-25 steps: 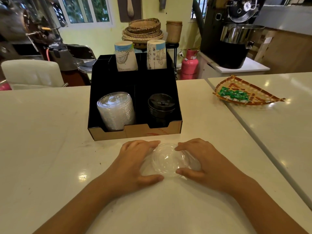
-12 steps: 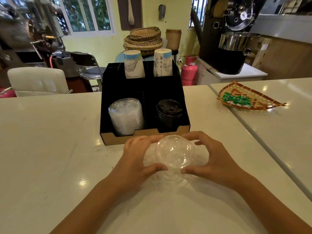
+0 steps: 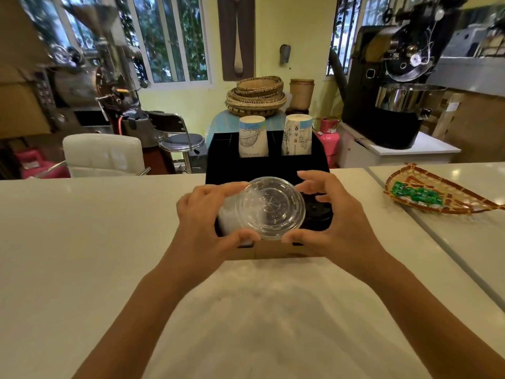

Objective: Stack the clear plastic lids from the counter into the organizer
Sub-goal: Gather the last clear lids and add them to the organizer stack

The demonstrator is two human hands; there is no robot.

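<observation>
A stack of clear plastic lids (image 3: 273,207) is lifted off the white counter and tilted so its top faces me, in front of the black organizer (image 3: 318,160). My left hand (image 3: 203,218) grips its left rim with thumb below and fingers above. On the right rim rests my right hand (image 3: 336,214), thumb under the edge and fingers spread over the top. Behind my left hand, a stack of clear lids in the organizer's left front compartment (image 3: 228,214) shows partly. Black lids (image 3: 318,212) lie in the right front compartment, mostly hidden.
Two stacks of paper cups (image 3: 252,136) stand in the organizer's rear compartments. A woven tray with green packets (image 3: 437,191) lies on the adjoining counter at right. The counter seam (image 3: 426,228) runs diagonally at right. Chairs and machines stand beyond the counter.
Both hands raised the clear lid stack from the counter and carried it forward, up in front of the organizer. The camera view tipped upward.
</observation>
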